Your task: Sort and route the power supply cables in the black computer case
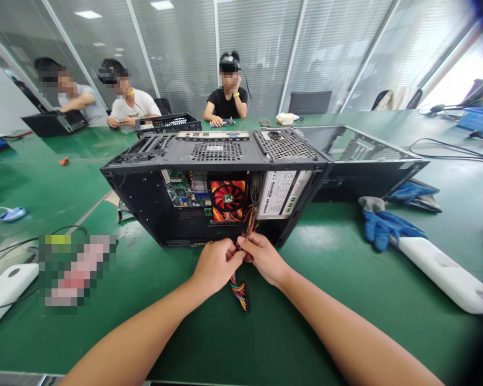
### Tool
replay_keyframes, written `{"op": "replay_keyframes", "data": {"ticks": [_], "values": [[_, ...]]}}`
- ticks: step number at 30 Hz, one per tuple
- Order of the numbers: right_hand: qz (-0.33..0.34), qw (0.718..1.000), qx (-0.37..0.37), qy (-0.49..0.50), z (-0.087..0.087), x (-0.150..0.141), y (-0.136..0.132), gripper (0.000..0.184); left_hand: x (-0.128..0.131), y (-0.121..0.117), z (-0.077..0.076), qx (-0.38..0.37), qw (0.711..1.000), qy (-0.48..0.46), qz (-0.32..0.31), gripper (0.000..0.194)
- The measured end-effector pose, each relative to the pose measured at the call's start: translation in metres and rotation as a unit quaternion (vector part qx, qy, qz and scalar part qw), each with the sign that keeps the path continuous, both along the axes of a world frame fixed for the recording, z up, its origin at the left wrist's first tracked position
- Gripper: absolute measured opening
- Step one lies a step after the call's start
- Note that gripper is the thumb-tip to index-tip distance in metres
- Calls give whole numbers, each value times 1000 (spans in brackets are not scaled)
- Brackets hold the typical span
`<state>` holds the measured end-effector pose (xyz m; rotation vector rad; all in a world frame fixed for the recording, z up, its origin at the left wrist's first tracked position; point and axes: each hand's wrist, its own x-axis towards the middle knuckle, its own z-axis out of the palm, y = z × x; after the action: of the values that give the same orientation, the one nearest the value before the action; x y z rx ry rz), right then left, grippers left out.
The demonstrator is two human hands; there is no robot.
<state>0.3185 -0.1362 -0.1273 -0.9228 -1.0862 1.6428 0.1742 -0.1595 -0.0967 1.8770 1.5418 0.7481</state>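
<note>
In front of me a black computer case (145,214) lies with its open side facing me. Inside it show a red fan graphics card (227,199), part of a green motherboard (180,193) and a power supply (279,194) with a white label. A bundle of coloured power cables (238,289) comes out over the case's near edge, and its black connector end hangs toward me. My left hand (217,261) and my right hand (263,258) meet on this bundle, fingers pinched together around it. What lies between the fingertips is mostly hidden.
Right of the case stand a black side panel (358,179) and blue gloves (378,228) beside a white elongated device (446,273). A similar white device (12,289) with cables lies at left. Across the green table (177,343) several people sit with computer parts.
</note>
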Motion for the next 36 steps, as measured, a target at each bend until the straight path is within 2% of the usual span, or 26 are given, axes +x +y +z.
{"op": "replay_keyframes", "data": {"ticks": [5,13,18,23,26,28,33,36], "values": [[21,1000,12,-10,0,1,1,42,0,0,1,-43,999,-26,-22,25],[20,998,26,-52,-1,3,2,45,-2,1,1,-42,998,-27,-38,26],[10,997,23,-67,-1,3,2,47,-1,-2,4,19,998,45,-27,25],[4,997,34,-71,-1,2,2,46,2,-6,8,76,984,157,-23,21],[6,997,34,-73,-1,2,2,47,3,-6,9,96,977,189,-17,19],[8,997,33,-76,0,2,2,47,3,-6,8,93,981,170,-17,20],[24,993,46,-106,3,5,1,46,1,-4,2,42,998,46,-20,27],[24,991,55,-116,2,5,1,46,1,-3,1,42,998,35,-17,27]]}}
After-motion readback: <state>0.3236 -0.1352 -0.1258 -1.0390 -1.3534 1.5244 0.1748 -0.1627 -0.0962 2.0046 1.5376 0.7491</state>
